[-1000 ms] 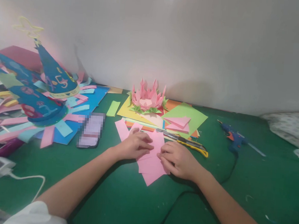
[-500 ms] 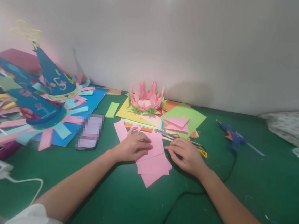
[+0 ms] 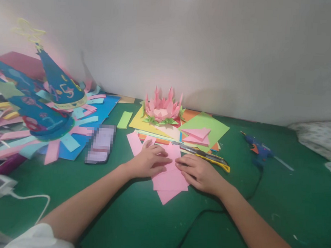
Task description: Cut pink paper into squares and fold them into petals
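Two bare hands work over pink paper sheets (image 3: 170,181) on the green surface (image 3: 136,224) in the head view. The left hand (image 3: 150,161) lies across the upper part of the sheets, its grip loose, fingers extended and not closed on anything. The right hand (image 3: 197,172) rests its fingertips at their right edge; whether its grip pinches the paper I cannot tell. Just beyond that hand lies a yellow-and-black cutter (image 3: 210,158), with no readable brand. Behind stands a pink paper flower (image 3: 162,111), and folded pink pieces (image 3: 197,135) rest on a green sheet (image 3: 217,128). To the left, a blue cone hat (image 3: 57,82) bears a legible "5"; the lettering on its band is too blurred to read. The phone (image 3: 101,144) is pixelated, its screen illegible. A blue glue gun (image 3: 260,150) lies at right, showing no readable label.
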`<move>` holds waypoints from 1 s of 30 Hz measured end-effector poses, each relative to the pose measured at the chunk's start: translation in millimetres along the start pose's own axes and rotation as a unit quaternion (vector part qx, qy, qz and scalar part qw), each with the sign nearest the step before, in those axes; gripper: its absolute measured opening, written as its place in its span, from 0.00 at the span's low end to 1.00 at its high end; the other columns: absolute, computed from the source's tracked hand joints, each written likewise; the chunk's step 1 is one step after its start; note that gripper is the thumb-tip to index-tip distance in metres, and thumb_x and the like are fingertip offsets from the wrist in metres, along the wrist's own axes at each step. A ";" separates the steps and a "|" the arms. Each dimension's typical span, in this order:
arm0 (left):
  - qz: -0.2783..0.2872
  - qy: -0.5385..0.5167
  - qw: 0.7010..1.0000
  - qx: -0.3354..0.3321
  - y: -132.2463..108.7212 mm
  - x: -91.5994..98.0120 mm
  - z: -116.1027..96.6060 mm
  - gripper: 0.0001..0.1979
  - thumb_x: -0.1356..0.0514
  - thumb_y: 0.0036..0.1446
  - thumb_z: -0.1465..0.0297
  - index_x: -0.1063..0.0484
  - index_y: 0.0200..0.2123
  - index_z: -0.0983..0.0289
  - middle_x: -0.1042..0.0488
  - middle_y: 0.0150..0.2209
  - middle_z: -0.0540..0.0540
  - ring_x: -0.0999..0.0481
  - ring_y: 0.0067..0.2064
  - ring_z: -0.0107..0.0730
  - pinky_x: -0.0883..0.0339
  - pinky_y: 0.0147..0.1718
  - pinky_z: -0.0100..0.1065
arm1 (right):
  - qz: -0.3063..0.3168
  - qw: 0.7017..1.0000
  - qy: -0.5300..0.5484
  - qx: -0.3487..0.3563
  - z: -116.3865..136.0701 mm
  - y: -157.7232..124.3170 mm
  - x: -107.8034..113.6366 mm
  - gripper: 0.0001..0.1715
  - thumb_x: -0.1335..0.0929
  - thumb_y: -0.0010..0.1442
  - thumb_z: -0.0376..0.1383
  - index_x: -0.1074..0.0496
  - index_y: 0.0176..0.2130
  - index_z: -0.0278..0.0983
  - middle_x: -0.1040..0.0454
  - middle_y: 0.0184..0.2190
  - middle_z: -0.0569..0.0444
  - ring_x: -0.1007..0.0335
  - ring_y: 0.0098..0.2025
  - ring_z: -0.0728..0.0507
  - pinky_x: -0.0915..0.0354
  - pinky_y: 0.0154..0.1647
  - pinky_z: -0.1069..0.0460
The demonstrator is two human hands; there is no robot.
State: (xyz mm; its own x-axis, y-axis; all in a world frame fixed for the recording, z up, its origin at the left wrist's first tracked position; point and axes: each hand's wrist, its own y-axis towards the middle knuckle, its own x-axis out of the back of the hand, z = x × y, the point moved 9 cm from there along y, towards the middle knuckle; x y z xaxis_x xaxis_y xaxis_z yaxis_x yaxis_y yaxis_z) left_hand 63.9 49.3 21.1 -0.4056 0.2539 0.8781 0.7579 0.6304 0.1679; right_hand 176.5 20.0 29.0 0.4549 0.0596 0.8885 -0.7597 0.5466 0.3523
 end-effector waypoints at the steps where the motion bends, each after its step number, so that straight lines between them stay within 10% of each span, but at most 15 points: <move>1: 0.000 0.000 1.000 0.002 -0.1 -0.1 0.2 0.15 0.44 0.58 0.64 0.29 0.48 0.53 0.29 0.44 0.54 0.33 0.47 0.38 0.60 0.55 0.50 | 0.003 1.000 0.000 0.001 0.3 -0.1 -0.9 0.17 0.39 0.62 0.30 0.29 0.50 0.36 0.27 0.47 0.45 0.33 0.49 0.41 0.34 0.50 0.41; 30: 0.009 0.005 1.000 0.008 -0.4 -2.5 1.3 0.15 0.45 0.59 0.61 0.29 0.48 0.52 0.30 0.46 0.54 0.33 0.48 0.39 0.65 0.57 0.53 | -0.007 1.000 0.002 -0.005 9.6 2.6 2.6 0.15 0.41 0.60 0.28 0.26 0.38 0.34 0.27 0.33 0.46 0.34 0.36 0.43 0.35 0.37 0.48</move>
State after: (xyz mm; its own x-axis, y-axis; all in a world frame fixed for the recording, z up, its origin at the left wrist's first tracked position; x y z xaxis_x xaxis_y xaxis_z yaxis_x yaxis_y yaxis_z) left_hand 64.0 49.3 18.2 -0.3871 0.2571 0.8855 0.7560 0.6383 0.1451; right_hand 171.2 13.6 35.0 0.4679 0.0555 0.8820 -0.7488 0.5550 0.3623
